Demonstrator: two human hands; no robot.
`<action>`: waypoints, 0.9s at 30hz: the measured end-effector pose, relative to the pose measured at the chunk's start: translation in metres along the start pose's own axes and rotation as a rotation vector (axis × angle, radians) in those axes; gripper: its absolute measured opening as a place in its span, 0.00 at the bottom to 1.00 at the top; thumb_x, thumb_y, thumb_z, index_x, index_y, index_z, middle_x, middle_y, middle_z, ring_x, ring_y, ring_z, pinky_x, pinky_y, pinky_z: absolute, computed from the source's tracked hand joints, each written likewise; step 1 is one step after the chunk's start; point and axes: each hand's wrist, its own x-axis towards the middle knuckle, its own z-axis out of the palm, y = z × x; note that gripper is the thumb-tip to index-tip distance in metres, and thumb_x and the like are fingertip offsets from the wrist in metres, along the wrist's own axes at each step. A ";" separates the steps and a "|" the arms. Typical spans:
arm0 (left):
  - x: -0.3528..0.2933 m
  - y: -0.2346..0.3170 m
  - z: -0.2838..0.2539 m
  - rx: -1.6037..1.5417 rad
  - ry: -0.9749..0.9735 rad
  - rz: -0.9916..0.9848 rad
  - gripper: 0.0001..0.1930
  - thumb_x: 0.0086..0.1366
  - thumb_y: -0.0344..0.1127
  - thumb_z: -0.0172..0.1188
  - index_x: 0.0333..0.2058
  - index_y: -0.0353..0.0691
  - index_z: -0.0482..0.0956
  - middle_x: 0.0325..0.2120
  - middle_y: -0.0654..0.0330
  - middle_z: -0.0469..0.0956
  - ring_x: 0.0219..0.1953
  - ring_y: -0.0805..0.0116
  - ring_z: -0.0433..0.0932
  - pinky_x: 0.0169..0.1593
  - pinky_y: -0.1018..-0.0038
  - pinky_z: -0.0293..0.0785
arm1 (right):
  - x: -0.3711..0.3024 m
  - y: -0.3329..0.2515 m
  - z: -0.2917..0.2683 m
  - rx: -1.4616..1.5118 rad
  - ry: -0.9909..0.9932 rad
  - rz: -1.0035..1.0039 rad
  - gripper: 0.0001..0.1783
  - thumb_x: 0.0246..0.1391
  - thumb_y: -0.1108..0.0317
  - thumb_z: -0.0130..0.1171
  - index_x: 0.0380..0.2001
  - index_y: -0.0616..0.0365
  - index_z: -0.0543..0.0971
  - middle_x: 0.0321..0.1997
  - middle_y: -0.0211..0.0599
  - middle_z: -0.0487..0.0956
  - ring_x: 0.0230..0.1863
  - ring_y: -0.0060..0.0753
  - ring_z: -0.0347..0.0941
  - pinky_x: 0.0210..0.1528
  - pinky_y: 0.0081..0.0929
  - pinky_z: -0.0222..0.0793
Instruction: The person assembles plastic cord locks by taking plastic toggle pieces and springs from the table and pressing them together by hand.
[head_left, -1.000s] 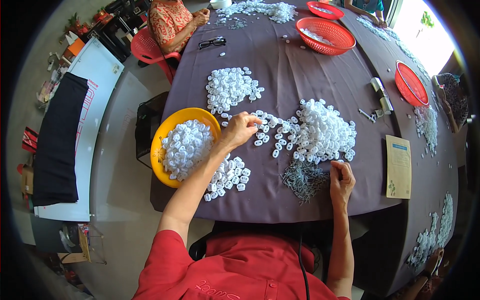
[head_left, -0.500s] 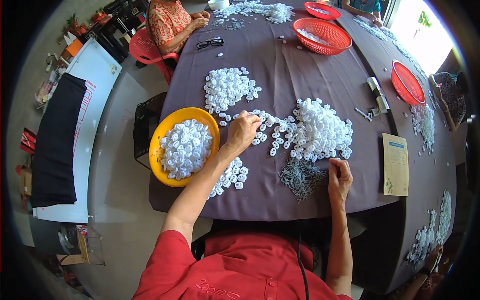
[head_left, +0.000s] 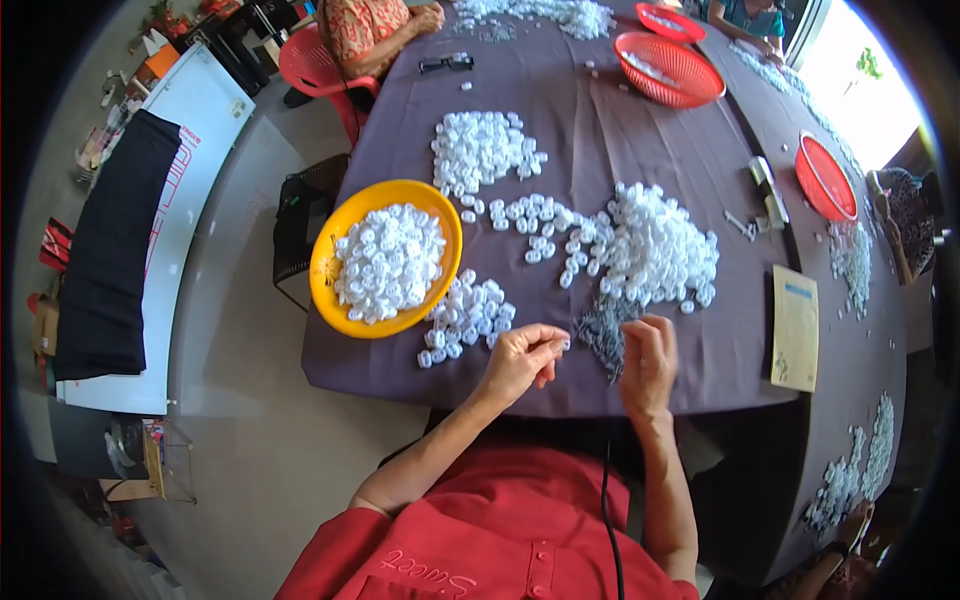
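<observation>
My left hand (head_left: 518, 366) is closed in a pinch, with a small white oval plastic piece (head_left: 566, 343) at its fingertips. Close by on the right, my right hand (head_left: 649, 368) has its fingers curled together, and anything in them is hidden. That hand partly covers a pile of thin grey slivers (head_left: 599, 335) at the table's near side. Just beyond the slivers rises a big heap of white oval pieces (head_left: 660, 250), each marked with dark holes. Left of my left hand lies a smaller group of similar white pieces (head_left: 470, 312).
A yellow bowl (head_left: 325, 300) full of white pieces stands at the left edge of the dark tablecloth (head_left: 480, 385). Farther back are another white heap (head_left: 480, 150), glasses (head_left: 446, 63) and red baskets (head_left: 690, 90). A tan packet (head_left: 794, 330) lies right. Other people sit around the table.
My left hand has come back from the scattered white pieces toward my right hand, bringing one piece. The right hand has shifted slightly left in the view, which itself has moved a little.
</observation>
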 end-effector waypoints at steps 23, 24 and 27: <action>-0.034 0.001 0.010 -0.089 0.239 0.214 0.05 0.61 0.30 0.58 0.34 0.35 0.78 0.21 0.64 0.77 0.21 0.81 0.73 0.21 0.85 0.68 | -0.037 -0.055 0.050 1.069 -0.059 0.636 0.03 0.56 0.78 0.53 0.35 0.64 0.75 0.30 0.27 0.76 0.30 0.15 0.71 0.33 0.15 0.68; -0.034 0.002 0.010 -0.084 0.237 0.209 0.06 0.62 0.31 0.57 0.34 0.35 0.77 0.22 0.64 0.77 0.21 0.81 0.73 0.21 0.85 0.68 | -0.037 -0.054 0.049 1.101 -0.067 0.624 0.03 0.56 0.78 0.53 0.34 0.64 0.75 0.30 0.27 0.76 0.30 0.15 0.71 0.34 0.15 0.68; -0.034 0.005 0.009 -0.098 0.217 0.163 0.06 0.63 0.31 0.55 0.34 0.35 0.75 0.22 0.62 0.76 0.22 0.77 0.74 0.23 0.82 0.68 | -0.038 -0.053 0.048 1.016 -0.107 0.610 0.03 0.56 0.79 0.53 0.33 0.64 0.75 0.30 0.27 0.75 0.30 0.15 0.71 0.34 0.15 0.68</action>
